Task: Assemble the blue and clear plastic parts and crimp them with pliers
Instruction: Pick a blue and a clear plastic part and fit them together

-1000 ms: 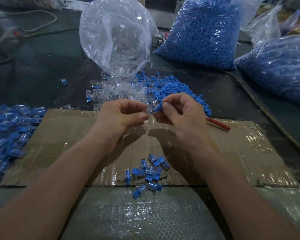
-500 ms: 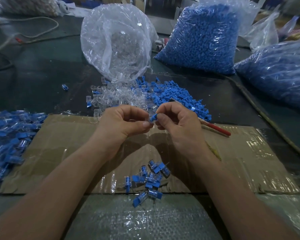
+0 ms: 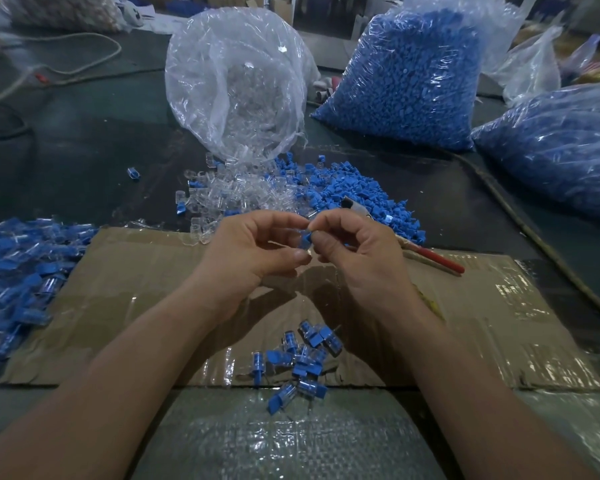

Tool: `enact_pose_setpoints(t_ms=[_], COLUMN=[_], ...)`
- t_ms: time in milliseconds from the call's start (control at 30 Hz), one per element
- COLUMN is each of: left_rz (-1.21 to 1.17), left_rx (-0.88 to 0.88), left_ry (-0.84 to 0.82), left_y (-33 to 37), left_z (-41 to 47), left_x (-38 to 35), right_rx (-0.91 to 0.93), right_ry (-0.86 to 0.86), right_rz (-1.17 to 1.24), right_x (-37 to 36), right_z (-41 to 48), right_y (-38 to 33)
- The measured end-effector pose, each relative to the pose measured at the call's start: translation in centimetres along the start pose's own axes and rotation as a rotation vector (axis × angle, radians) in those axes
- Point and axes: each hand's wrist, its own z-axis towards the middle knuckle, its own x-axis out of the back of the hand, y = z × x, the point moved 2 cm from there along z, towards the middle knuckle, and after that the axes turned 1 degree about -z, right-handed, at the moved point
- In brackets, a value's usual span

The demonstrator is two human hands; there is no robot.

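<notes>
My left hand [image 3: 257, 249] and my right hand [image 3: 357, 251] meet fingertip to fingertip above the cardboard sheet [image 3: 136, 271]. Between them sits a small blue part [image 3: 305, 239], pinched by both; a clear part is held with it, mostly hidden by the fingers. Loose clear parts [image 3: 236, 194] and loose blue parts [image 3: 354, 192] lie in a mixed heap just beyond the hands. Red-handled pliers [image 3: 430, 258] lie behind my right hand, partly covered by it. A small cluster of joined blue-and-clear pieces [image 3: 302, 358] rests on the cardboard's near edge.
A pile of joined pieces [image 3: 18, 271] spreads at the left. A clear bag of clear parts [image 3: 236, 81] stands behind the heap; a bag of blue parts [image 3: 406, 77] and another blue bag [image 3: 561, 147] fill the right. A cord [image 3: 534, 237] runs along the right.
Both hands have come closer together, fingertips now touching around the blue part. The view has tilted slightly, shifting everything lower in the frame.
</notes>
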Motion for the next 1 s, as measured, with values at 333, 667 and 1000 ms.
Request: enact_pose_setpoints(t_ms=[333, 667, 1000], left_rz=[0.395, 0.401, 0.262], left_rx=[-0.269, -0.313, -0.129], left_ry=[0.118, 0.163, 0.03], left_y=[0.24, 0.32, 0.32], left_z=[-0.36, -0.36, -0.04], left_x=[-0.21, -0.05, -0.18], right_rx=[-0.204, -0.287, -0.188], right_ry=[-0.037, -0.148, -0.178], right_rz=[0.259, 0.494, 0.187], right_x=[-0.01, -0.1, 0.31], right_z=[0.0, -0.09, -0.3], right_y=[-0.09, -0.37, -0.02])
